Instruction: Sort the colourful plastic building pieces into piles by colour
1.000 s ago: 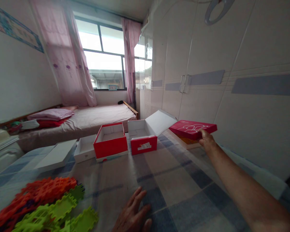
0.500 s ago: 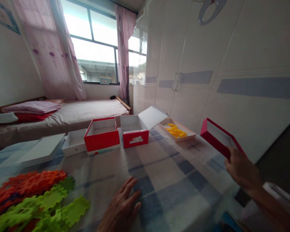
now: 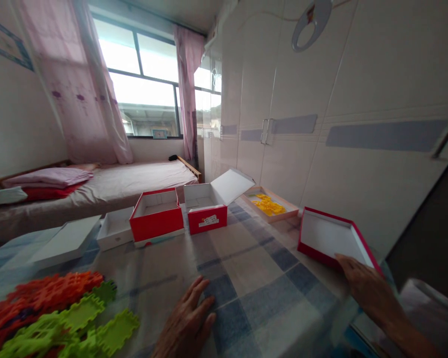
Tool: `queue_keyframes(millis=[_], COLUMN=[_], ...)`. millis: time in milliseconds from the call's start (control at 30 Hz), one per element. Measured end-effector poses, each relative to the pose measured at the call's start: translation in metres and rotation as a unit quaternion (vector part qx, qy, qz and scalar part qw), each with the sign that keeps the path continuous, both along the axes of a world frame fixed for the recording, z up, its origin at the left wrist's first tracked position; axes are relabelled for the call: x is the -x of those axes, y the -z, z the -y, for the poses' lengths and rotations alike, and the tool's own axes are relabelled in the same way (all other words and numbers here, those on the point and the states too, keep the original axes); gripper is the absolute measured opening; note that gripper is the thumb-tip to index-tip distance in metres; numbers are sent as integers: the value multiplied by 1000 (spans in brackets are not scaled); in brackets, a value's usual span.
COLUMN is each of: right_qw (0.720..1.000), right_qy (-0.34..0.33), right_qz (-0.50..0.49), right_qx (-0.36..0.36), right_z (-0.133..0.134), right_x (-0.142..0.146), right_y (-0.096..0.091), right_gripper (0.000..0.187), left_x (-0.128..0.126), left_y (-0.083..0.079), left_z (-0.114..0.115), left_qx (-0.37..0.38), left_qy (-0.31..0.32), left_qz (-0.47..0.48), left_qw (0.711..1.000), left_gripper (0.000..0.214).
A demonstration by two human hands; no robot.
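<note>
My left hand (image 3: 186,318) rests on the checked tablecloth with its fingers stretched out, holding nothing. At the table's right side, my right hand (image 3: 366,283) grips the near edge of a shallow red box lid (image 3: 308,249). The lid has a white inside that faces up, and it sits low at the tabletop. Left of my left hand lies a heap of toy building pieces: orange-red ones (image 3: 56,293) behind and lime-green notched ones (image 3: 117,330) in front.
Along the table's far side stand a flat white box (image 3: 69,238), a small white box (image 3: 115,236), a red box (image 3: 157,223) and a red box with its white flap up (image 3: 209,221). A shallow tray (image 3: 283,216) holds yellow pieces (image 3: 267,205). Behind are a bed (image 3: 145,174) and wardrobe (image 3: 291,164).
My right hand has lowered the red lid from a tilted, raised position to the tabletop at the right, its inside now facing up. My left hand has stayed in place.
</note>
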State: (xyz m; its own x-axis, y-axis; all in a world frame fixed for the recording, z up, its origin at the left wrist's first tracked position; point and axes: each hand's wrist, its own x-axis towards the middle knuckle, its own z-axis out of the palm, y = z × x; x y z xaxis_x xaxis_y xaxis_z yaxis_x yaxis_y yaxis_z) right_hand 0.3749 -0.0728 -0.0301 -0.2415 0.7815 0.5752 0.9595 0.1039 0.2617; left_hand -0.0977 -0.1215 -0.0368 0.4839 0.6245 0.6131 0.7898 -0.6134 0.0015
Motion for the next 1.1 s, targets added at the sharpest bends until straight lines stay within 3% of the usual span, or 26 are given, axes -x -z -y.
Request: queue_keyframes(millis=[167,267,367,500,667,800,967,1100], right_qw=[994,987,982,967,961,969,983,994], right_qy=[-12,-18,-32,-5,5,34,66,22], right_qz=[-71,-112,-125,-123,-121,-130,-124,-90], right_qx=[83,109,141,225,250,208,122,56], right_z=[-17,-43,-85,-147,-195,-204,-189,-150], right_x=[11,44,83,120,138,142,125,93], right_y=[-18,-44,-61,-60,-47,-48,-73,-97], right_gripper=[39,42,43,42,20,19,23,17], left_x=[1,0,1,4,8,8,3,-2], left_y=[1,1,1,6,33,43,12,-7], left_z=[-1,0,-1,-5,-17,-19,-4,5], left_qx=[-3,-3,-14,-24,-56,-48,16,81], left_qy=[4,6,13,21,28,23,6,-11], left_qz=[-2,-2,-1,5,35,46,33,30], left_qw=[1000,1000,1000,999,997,998,999,996], left_gripper=[21,21,19,19,21,22,21,21])
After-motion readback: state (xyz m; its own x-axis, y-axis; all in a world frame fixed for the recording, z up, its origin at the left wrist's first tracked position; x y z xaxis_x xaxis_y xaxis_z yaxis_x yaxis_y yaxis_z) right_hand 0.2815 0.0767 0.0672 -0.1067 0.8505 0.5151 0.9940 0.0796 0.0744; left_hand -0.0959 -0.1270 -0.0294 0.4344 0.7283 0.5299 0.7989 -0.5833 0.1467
